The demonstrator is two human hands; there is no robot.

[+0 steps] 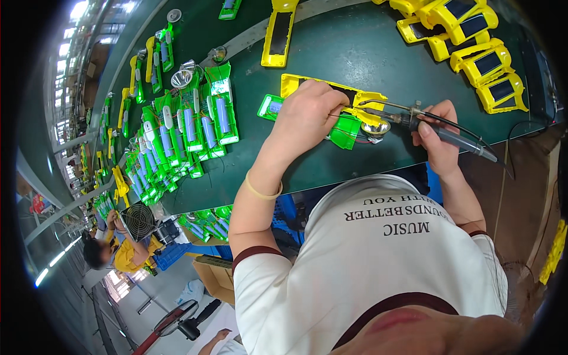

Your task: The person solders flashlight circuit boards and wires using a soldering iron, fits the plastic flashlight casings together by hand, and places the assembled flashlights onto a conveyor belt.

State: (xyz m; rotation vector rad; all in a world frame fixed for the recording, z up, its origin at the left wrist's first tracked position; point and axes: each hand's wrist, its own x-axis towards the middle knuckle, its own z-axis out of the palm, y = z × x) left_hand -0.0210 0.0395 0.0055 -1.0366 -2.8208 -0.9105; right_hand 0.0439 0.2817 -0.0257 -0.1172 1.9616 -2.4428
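My left hand [310,112] is closed over a yellow plastic casing [373,96] with a dark panel; its fingertips pinch near the casing's narrow end, and whether they also hold a wire is hidden. Under that hand lies an open green casing half [345,131], with a round reflector [375,128] and thin wires at its right end. My right hand [439,133] grips a soldering iron [452,138] with a thin metal feed tube and a black cable. The iron's tip points left, at the yellow casing's end just above the reflector.
Many green casing halves with blue cylindrical cells [222,115] crowd the green bench on my left. Yellow casings [479,62] are piled at the far right; another yellow casing [278,38] lies ahead. A co-worker in yellow [131,254] is at the left, near a black fan [138,222].
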